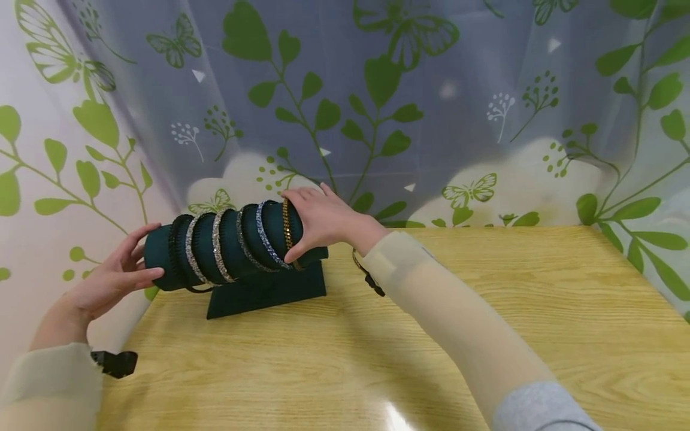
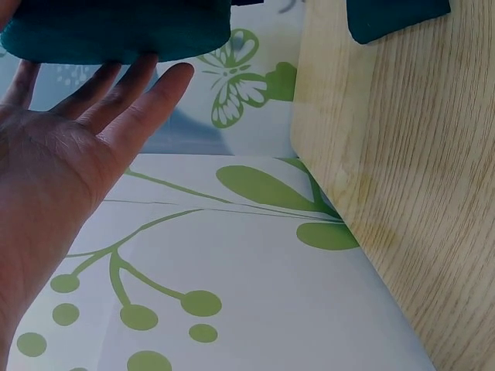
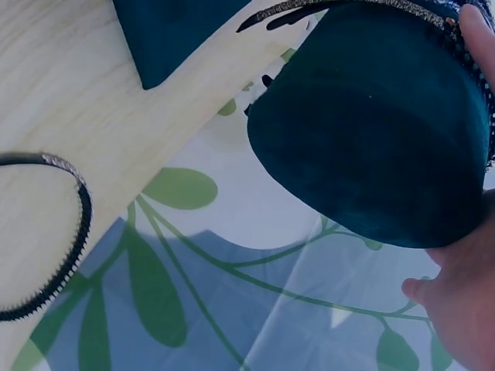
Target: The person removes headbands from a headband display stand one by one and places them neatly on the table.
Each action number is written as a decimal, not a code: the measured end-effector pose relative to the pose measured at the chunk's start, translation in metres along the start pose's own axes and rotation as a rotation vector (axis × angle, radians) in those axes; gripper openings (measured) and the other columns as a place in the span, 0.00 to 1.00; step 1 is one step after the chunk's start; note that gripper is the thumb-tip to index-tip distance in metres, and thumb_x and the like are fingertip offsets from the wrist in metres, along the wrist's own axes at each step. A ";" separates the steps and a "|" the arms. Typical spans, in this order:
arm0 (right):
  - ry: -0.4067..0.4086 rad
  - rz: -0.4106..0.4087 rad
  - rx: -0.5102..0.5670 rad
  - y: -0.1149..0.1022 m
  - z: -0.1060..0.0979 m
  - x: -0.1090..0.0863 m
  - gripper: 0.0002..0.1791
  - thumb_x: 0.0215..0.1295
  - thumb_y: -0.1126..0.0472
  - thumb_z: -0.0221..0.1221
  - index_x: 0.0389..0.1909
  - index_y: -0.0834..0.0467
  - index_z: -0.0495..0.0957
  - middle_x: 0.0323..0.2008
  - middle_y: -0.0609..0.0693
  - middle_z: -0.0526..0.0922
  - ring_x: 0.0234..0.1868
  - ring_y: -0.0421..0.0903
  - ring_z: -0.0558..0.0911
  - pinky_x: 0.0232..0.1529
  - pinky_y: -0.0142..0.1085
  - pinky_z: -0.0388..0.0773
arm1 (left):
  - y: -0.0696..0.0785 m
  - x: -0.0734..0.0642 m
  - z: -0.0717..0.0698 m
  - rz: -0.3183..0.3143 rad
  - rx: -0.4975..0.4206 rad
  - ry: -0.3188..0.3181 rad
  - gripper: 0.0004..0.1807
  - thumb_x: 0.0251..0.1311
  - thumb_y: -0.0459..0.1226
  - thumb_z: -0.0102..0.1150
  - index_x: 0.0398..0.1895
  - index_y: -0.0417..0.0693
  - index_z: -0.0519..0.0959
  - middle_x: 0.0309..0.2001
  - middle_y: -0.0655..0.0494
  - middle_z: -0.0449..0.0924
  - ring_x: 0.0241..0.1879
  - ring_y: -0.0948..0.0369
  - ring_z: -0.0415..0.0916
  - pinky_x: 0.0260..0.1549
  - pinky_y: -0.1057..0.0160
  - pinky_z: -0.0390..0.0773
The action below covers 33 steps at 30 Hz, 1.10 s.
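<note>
A dark green padded display roll [image 1: 200, 248] carries several headbands, among them a sparkly silver headband [image 1: 217, 245], a blue headband [image 1: 263, 236] and a black headband [image 1: 173, 251]. My left hand [image 1: 110, 278] holds the roll's left end, thumb on the front edge and fingers at the back; in the left wrist view its fingertips [image 2: 182, 71] reach the end's rim. Near the right end, my right hand [image 1: 329, 221] grips a gold beaded headband [image 1: 287, 224] across the roll, thumb in front, fingers over the top. The right wrist view shows the roll's bare right end [image 3: 371, 139].
The stand's flat dark green base [image 1: 269, 296] rests on the wooden table [image 1: 302, 371]. Another headband [image 3: 85, 216] lies near the table's back edge, partly hidden by my right sleeve in the head view. A leaf-and-butterfly curtain [image 1: 458, 120] hangs behind the table.
</note>
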State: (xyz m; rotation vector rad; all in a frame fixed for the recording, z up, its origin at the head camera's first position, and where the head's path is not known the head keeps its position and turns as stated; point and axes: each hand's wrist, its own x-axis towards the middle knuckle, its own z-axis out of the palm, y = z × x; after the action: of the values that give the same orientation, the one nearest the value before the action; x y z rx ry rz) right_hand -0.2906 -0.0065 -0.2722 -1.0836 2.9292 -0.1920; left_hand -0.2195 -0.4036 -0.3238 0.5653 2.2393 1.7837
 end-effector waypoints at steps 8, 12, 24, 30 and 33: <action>0.070 -0.056 0.089 0.008 0.005 -0.002 0.65 0.42 0.25 0.66 0.76 0.52 0.47 0.74 0.49 0.54 0.73 0.47 0.52 0.71 0.50 0.35 | -0.001 0.000 -0.001 0.006 -0.002 -0.010 0.43 0.68 0.21 0.45 0.77 0.65 0.44 0.63 0.58 0.59 0.53 0.65 0.73 0.45 0.64 0.77; 0.109 -0.072 0.149 0.015 0.009 -0.006 0.65 0.42 0.27 0.67 0.75 0.53 0.48 0.74 0.49 0.54 0.73 0.47 0.52 0.71 0.50 0.36 | 0.000 0.000 0.000 -0.007 0.010 0.002 0.44 0.68 0.22 0.45 0.77 0.66 0.43 0.63 0.58 0.58 0.53 0.66 0.72 0.45 0.65 0.76; 0.205 -0.072 0.328 0.035 0.019 -0.021 0.64 0.43 0.34 0.72 0.75 0.54 0.49 0.73 0.49 0.55 0.73 0.48 0.54 0.71 0.47 0.37 | -0.001 0.000 0.000 0.015 -0.028 -0.006 0.44 0.68 0.21 0.45 0.77 0.66 0.44 0.63 0.57 0.58 0.52 0.64 0.74 0.45 0.65 0.76; 0.204 -0.028 0.410 0.042 0.024 -0.027 0.64 0.41 0.33 0.72 0.75 0.51 0.49 0.73 0.49 0.54 0.72 0.51 0.54 0.66 0.51 0.56 | -0.002 -0.001 0.000 0.016 -0.026 -0.014 0.44 0.68 0.20 0.44 0.77 0.67 0.45 0.62 0.58 0.59 0.52 0.64 0.74 0.45 0.65 0.76; 0.198 0.008 0.467 0.045 0.028 -0.029 0.65 0.40 0.33 0.73 0.76 0.50 0.48 0.73 0.49 0.54 0.72 0.51 0.55 0.64 0.52 0.60 | -0.002 -0.001 -0.001 0.022 -0.033 -0.020 0.43 0.68 0.20 0.44 0.77 0.67 0.45 0.63 0.59 0.59 0.52 0.64 0.74 0.45 0.65 0.76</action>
State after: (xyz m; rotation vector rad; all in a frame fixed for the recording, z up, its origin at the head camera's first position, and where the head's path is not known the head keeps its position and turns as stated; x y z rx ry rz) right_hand -0.2962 0.0436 -0.3058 -1.0220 2.8184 -0.9760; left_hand -0.2193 -0.4056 -0.3259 0.6009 2.1950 1.8137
